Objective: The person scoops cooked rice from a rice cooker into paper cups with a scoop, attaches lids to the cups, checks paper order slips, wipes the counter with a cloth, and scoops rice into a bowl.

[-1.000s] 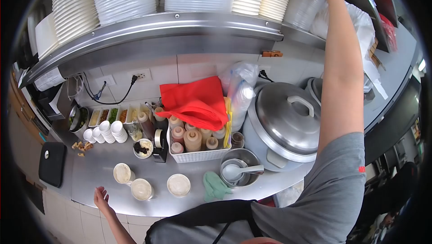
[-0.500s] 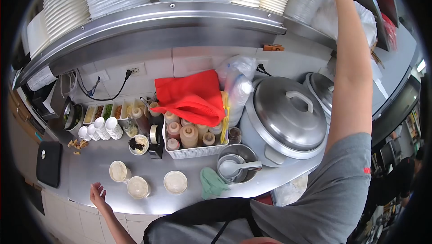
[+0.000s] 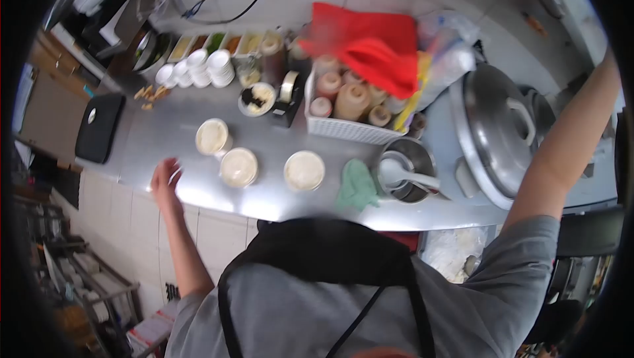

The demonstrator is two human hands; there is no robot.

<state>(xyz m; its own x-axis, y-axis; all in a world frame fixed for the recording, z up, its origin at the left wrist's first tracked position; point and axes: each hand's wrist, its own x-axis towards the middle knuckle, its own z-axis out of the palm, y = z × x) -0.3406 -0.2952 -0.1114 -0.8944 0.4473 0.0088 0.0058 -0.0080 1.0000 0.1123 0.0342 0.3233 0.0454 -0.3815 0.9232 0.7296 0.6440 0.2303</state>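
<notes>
My left hand (image 3: 166,178) hovers by the counter's front edge, fingers loosely apart and holding nothing. Nearest to it are two round white tubs, one (image 3: 213,137) behind the other (image 3: 238,167), both filled with something pale that looks like rice. A third filled tub (image 3: 304,170) stands apart to their right. My right arm (image 3: 568,140) stretches up and right past the big lidded rice cooker (image 3: 502,133); its hand is outside the visible picture.
A metal pot (image 3: 426,155) holds a white ladle (image 3: 403,174), beside a green cloth (image 3: 358,185). Behind stand a white basket (image 3: 353,130) of squeeze bottles, a red cloth (image 3: 370,44), stacked small white cups (image 3: 221,67) and a black scale (image 3: 99,128).
The view has tilted down and turned, so the upper shelf of containers has left it. My right hand, earlier at stacked clear containers on that shelf, is now out of sight. The tubs stay put.
</notes>
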